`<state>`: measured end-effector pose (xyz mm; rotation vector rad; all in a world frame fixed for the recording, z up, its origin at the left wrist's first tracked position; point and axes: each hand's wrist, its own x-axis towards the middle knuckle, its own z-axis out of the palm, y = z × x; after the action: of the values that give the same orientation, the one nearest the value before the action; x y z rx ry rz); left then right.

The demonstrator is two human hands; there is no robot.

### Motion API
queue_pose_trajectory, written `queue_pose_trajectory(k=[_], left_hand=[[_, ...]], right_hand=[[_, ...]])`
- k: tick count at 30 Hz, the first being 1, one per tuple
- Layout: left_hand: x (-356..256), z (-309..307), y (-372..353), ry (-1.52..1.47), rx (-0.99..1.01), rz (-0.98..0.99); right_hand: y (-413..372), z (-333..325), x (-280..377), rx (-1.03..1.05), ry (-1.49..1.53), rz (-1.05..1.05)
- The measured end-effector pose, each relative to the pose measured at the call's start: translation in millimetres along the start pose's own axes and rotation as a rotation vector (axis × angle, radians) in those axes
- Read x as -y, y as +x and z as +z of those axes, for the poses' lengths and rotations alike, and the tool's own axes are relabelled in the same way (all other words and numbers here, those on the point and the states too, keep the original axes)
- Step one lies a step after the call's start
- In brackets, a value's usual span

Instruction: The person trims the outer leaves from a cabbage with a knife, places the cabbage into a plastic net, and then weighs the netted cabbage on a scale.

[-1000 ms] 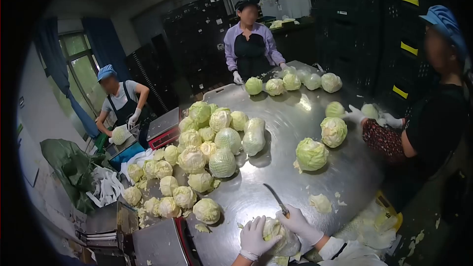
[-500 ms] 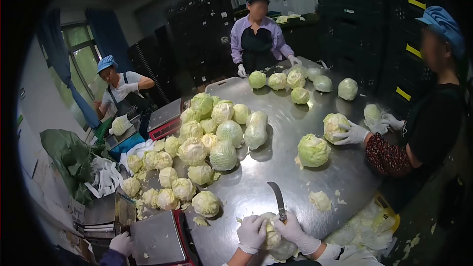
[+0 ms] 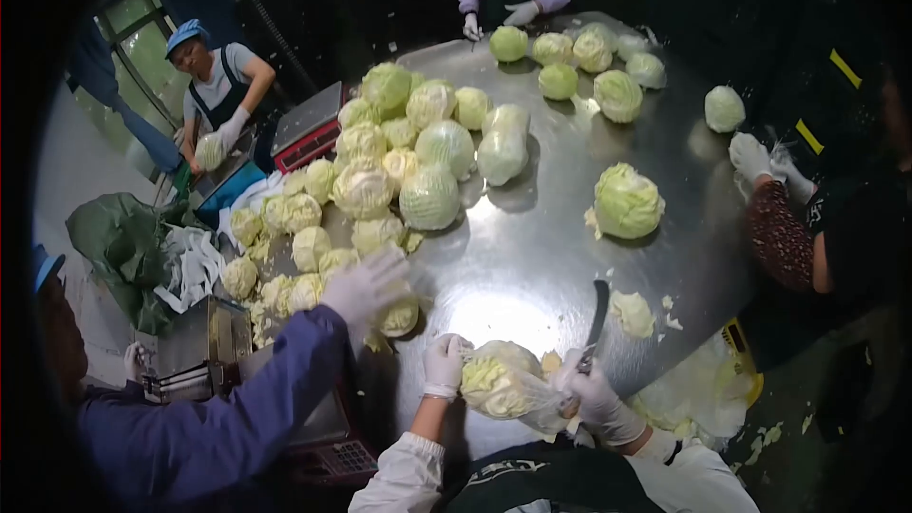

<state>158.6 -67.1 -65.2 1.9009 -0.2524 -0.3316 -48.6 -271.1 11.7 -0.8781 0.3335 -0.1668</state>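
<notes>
A pale green cabbage [image 3: 498, 382] in clear plastic film lies at the near edge of the metal table. My left hand [image 3: 445, 366], in a white glove, is closed on the film at the cabbage's left side. On the other side my gloved right hand [image 3: 600, 401] is closed around the handle of a curved knife [image 3: 598, 318], its dark blade pointing up, and also touches the film. The film's gathered part lies beside my right hand. Cabbage pieces [image 3: 632, 313] lie beyond the blade.
Piled cabbages [image 3: 364, 188] cover the left of the table [image 3: 532, 266]. A single cabbage [image 3: 628, 201] sits at right. A co-worker's purple sleeve [image 3: 285, 380] reaches in from the left, its gloved hand over the pile. Other people stand at the far side, upper left and right.
The view has tilted down. My hands have moved apart, showing the cabbage and film between them. The purple-sleeved arm has reached over the pile. The right co-worker's cabbage now sits farther back, released.
</notes>
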Motion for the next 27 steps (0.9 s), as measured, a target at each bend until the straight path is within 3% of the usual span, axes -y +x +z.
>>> queue_pose_trajectory(k=[1,3,4,6,8,9,12,14,16,18,21,23,24,27], left_hand=[[5,1,-1,0.01,0.004,-0.019],[10,5,-3,0.318,-0.054,0.271],[9,6,-4,0.318,-0.053,0.25],[5,6,-3,0.551,-0.091,0.397],[3,2,-1,0.575,-0.085,0.381],[2,2,-1,0.634,-0.087,0.403],[-14,3,4,0.774,-0.023,0.364],[-32,2,5,0.867,0.047,0.304],[-49,-2,0,0.556,-0.137,0.384],[-94,-11,-25,0.439,-0.205,0.393],[-137,-16,-81,0.236,-0.037,0.49],[-157,-2,-115,0.289,0.178,0.577],[-151,1,-124,0.479,0.225,0.611],[-128,9,-122,0.678,0.181,0.527]], right_hand=[[-6,-8,-2,-0.025,0.046,0.027],[-17,-20,-4,-0.059,0.092,0.075],[-21,-25,-2,-0.067,0.085,0.073],[-28,-25,4,-0.068,0.076,0.084],[-34,-20,16,-0.194,0.046,0.072],[-38,-33,10,-0.104,0.231,0.069],[-47,-56,4,-0.029,0.241,0.049],[-48,-67,6,-0.074,0.166,0.118],[-46,-74,8,-0.218,0.032,0.089],[-42,-43,40,-0.261,-0.043,0.099],[-28,-23,27,-0.241,-0.249,0.078],[-19,-23,6,-0.18,-0.381,0.049],[-14,-23,0,-0.125,-0.564,0.037],[4,-21,-13,-0.124,-0.942,-0.065]])
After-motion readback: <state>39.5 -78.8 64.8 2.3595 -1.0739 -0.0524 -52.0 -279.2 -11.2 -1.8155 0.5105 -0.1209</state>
